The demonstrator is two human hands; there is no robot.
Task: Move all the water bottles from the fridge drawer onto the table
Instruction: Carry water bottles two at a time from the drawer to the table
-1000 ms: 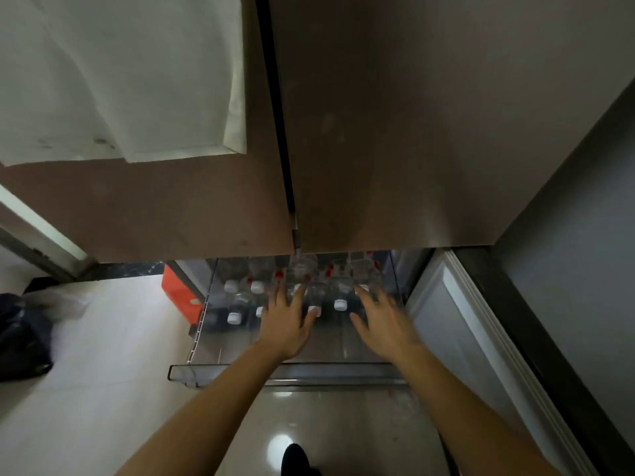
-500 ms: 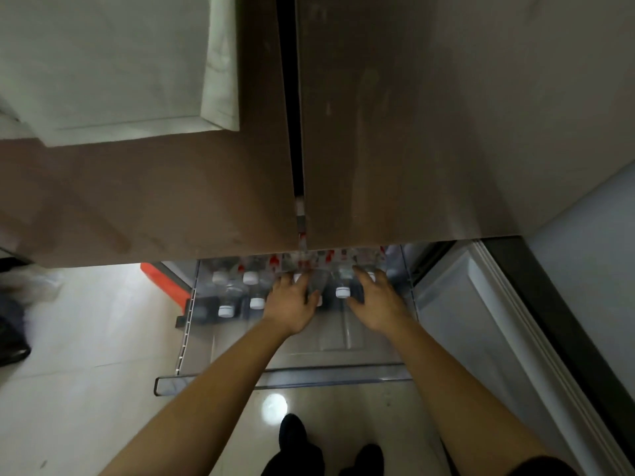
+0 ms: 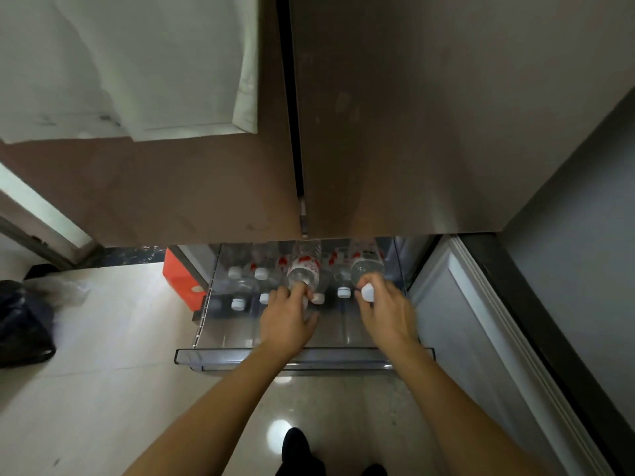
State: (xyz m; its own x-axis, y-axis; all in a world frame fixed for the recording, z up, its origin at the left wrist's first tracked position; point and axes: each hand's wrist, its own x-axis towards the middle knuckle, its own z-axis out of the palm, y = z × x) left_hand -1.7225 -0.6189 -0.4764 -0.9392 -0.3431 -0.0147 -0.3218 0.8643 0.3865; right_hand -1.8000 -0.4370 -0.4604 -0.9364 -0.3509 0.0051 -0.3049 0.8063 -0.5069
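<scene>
My left hand [image 3: 287,321] is curled round the neck end of one water bottle [image 3: 304,266], which leans out of the row with its red-and-white label showing. My right hand [image 3: 386,314] pinches a second bottle [image 3: 367,264] just under its white cap [image 3: 367,292], and that one is tilted too. Both look full, so I judge them fairly heavy. Their thin clear plastic should give under a squeeze and may be slick from the cold. The neck is the stiffest place to hold, though a grip round the body would carry the weight better. At least six more bottles [image 3: 238,304] stand caps up in the clear fridge drawer [image 3: 302,359], packed close beside the two I hold. The closed fridge doors [image 3: 412,132] overhang the back of the drawer, so I expect bottles must come forward before rising. An orange box [image 3: 182,280] sits left of the drawer, and a black bag [image 3: 20,324] lies on the floor farther left. The table is out of view.
</scene>
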